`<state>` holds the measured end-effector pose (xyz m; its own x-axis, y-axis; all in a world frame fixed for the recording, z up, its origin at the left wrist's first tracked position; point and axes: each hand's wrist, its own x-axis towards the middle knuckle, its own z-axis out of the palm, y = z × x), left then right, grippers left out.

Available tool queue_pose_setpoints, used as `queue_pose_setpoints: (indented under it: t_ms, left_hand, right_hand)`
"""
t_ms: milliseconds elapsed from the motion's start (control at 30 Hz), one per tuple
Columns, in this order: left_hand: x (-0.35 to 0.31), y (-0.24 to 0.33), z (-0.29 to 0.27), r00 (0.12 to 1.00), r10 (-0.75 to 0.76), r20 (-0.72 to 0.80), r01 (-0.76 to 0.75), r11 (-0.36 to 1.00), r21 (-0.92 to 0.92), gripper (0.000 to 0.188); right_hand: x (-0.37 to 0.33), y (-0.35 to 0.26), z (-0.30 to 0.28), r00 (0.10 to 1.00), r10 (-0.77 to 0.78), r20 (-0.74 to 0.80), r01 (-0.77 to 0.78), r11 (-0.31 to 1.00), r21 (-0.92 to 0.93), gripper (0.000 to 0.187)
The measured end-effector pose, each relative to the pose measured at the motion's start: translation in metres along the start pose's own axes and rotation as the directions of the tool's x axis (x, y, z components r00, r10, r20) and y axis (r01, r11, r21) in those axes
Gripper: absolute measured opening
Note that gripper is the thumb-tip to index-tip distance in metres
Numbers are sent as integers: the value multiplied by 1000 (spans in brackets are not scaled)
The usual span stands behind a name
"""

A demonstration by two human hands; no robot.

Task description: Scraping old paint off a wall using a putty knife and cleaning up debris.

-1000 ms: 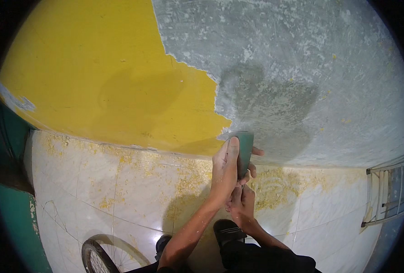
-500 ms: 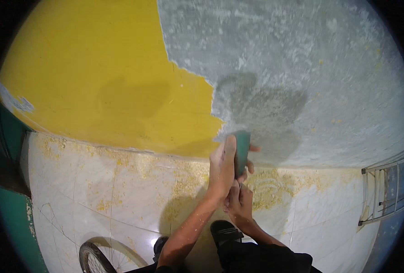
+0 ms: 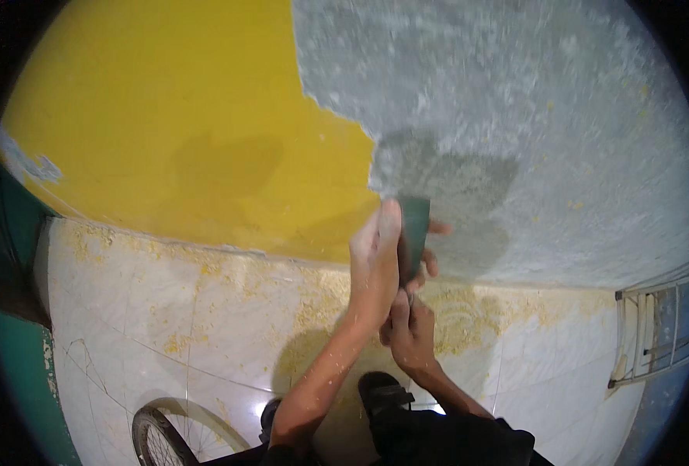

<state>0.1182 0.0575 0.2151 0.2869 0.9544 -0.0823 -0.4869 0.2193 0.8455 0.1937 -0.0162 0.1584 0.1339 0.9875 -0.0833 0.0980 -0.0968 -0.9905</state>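
Note:
A dull green flat-bladed scraper (image 3: 415, 233) is held up against the lower part of the wall, beside the ragged edge of the yellow paint (image 3: 228, 101). My left hand (image 3: 375, 245) is wrapped round it, thumb along its left side and fingertips showing past the right side. Below, my right hand (image 3: 411, 334) is closed on its lower, handle end, which the fingers mostly hide. Right of the blade the wall is bare grey plaster (image 3: 499, 85). Where exactly the blade's edge meets the wall is hard to make out.
Yellow paint flakes (image 3: 461, 314) lie along the wall's foot on pale floor tiles (image 3: 228, 342). A bicycle wheel (image 3: 158, 435) stands at lower left, near my sandalled feet (image 3: 383, 392). A metal frame (image 3: 659, 334) leans at right; a green surface (image 3: 22, 373) is at left.
Both hands and the scraper have moved a little higher up the wall, along the paint's edge. My grip looks the same, and the whole view has shifted slightly.

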Motion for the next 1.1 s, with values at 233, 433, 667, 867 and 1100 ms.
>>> queue_pose_setpoints:
  t_ms: [233, 433, 667, 867, 1100]
  left_hand:
    - [3, -32, 0, 1000, 8, 18, -7, 997, -75, 45]
    - [-1, -13, 1, 997, 80, 0, -79, 994, -71, 46]
    - [-5, -26, 10, 991, 13, -132, -16, 1000, -20, 54]
    - [6, -24, -5, 997, -10, -72, 5, 997, -75, 49]
    - [1, -38, -6, 997, -34, -75, 29, 997, -65, 50]
  right_hand:
    - [-11, 33, -11, 996, 34, -77, -36, 999, -17, 28]
    - [-7, 9, -6, 993, -111, -46, 102, 983, -155, 38]
    - [-11, 13, -10, 997, -64, -31, 58, 985, -164, 39]
    - [-1, 18, -8, 1000, -17, -1, 17, 986, -167, 30]
    - [-13, 38, -10, 998, -55, -27, 51, 990, -132, 39]
